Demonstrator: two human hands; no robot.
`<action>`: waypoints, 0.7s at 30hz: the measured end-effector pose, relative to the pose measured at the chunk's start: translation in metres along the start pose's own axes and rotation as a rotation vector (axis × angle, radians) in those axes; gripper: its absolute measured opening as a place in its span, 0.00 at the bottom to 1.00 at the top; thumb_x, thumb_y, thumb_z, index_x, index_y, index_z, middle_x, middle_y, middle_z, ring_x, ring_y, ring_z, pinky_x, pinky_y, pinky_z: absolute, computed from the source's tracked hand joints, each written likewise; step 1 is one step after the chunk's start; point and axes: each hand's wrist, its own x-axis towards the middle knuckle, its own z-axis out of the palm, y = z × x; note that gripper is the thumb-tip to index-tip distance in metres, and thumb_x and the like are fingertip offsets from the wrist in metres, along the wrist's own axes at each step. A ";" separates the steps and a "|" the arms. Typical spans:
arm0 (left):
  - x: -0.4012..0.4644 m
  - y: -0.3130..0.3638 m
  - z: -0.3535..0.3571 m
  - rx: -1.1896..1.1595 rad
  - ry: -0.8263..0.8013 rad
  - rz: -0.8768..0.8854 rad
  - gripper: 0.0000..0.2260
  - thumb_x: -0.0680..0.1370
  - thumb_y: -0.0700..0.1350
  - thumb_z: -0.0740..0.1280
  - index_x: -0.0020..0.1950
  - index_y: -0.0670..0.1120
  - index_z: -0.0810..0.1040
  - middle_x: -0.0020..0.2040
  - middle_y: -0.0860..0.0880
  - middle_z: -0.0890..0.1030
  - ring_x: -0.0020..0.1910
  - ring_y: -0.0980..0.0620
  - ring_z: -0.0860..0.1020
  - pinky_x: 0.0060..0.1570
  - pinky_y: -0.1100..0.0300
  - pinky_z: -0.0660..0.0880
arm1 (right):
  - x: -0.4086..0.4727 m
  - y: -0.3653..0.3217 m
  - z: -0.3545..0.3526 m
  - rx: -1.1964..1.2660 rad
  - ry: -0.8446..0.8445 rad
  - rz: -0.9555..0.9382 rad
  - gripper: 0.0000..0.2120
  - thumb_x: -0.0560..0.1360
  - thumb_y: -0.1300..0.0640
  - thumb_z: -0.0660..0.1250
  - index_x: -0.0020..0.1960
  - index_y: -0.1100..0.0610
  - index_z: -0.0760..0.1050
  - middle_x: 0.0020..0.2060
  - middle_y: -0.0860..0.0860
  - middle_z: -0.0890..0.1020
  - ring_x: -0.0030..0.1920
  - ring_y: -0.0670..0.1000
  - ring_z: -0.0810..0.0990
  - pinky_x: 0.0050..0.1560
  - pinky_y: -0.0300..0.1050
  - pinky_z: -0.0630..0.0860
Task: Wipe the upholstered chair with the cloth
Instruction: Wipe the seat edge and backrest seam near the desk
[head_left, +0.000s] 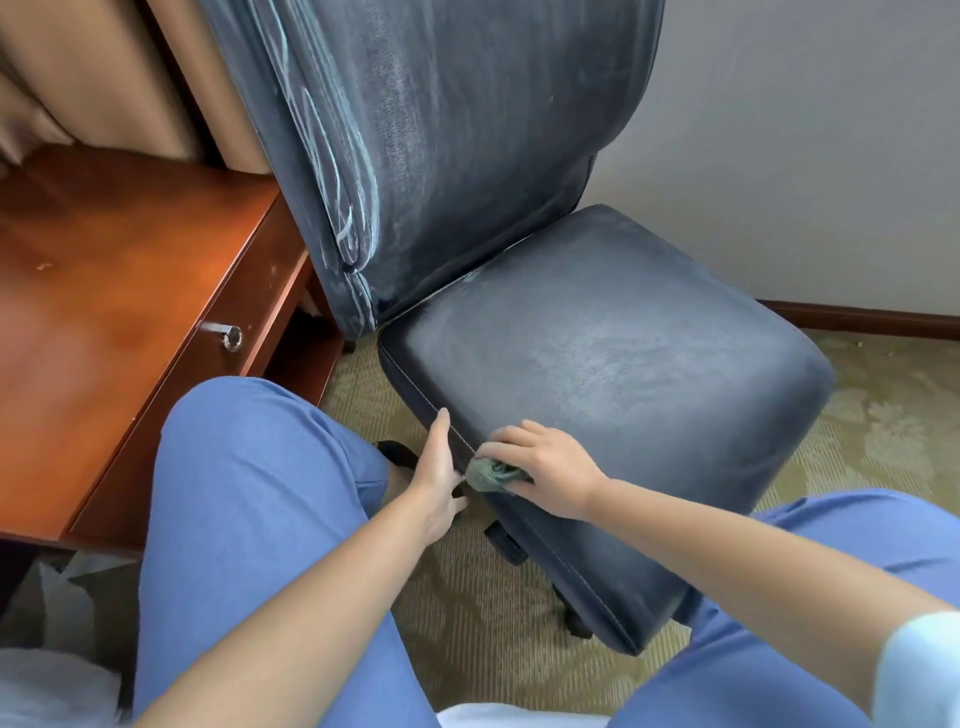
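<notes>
cloth (492, 474), a small grey-green wad, sits bunched under the right hand (545, 467) on the near left corner of the seat cushion (623, 364), right on the stitched seam where the top face turns down into the side. the fingers curl over and around it, so the wad is held and pressed to the fabric at once; only its left end pokes out past the fingertips. the left hand (436, 478) stands on edge against the left side of the cushion, just beside the cloth, fingers straight and flat to the upholstery, holding nothing and seemingly steadying the seat. what matters for the coming stroke is direction: nearly all of the seat lies away from the grip, up and to the right, with its long run heading from this corner towards the backrest (441, 156), while the front edge runs off down and right under the right forearm. the right hand is the one on the cloth and nearer the open seat, so a sweep would likely go outward from the corner along either line. the upholstered chair (519, 260) is dark blue-grey with a suede-like nap; the seat shows pale brushed patches and the backrest carries light streaks, thickest along its left edge, which i judge to be nap marks or residue. it stands on patterned carpet (883, 426) beside a reddish wooden desk (130, 291) and near a pale wall (805, 145).
</notes>
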 end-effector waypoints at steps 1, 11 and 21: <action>0.003 -0.003 -0.001 0.013 -0.006 -0.003 0.31 0.78 0.66 0.51 0.78 0.54 0.51 0.77 0.52 0.59 0.73 0.46 0.63 0.71 0.46 0.60 | -0.008 0.000 -0.001 -0.008 -0.014 -0.027 0.19 0.67 0.58 0.72 0.57 0.52 0.77 0.52 0.49 0.79 0.41 0.53 0.75 0.37 0.43 0.74; 0.019 -0.021 0.009 0.169 0.028 0.097 0.29 0.79 0.65 0.48 0.73 0.65 0.34 0.79 0.56 0.45 0.77 0.48 0.51 0.73 0.40 0.51 | -0.048 0.007 -0.014 0.001 -0.096 -0.035 0.18 0.69 0.56 0.70 0.59 0.50 0.75 0.51 0.46 0.79 0.42 0.51 0.72 0.40 0.43 0.75; 0.030 -0.011 0.011 0.254 0.123 0.144 0.28 0.79 0.65 0.45 0.75 0.62 0.36 0.79 0.53 0.44 0.77 0.46 0.50 0.73 0.39 0.52 | -0.073 -0.010 -0.016 -0.065 -0.237 -0.271 0.14 0.70 0.54 0.67 0.56 0.49 0.76 0.51 0.46 0.78 0.43 0.50 0.71 0.37 0.41 0.72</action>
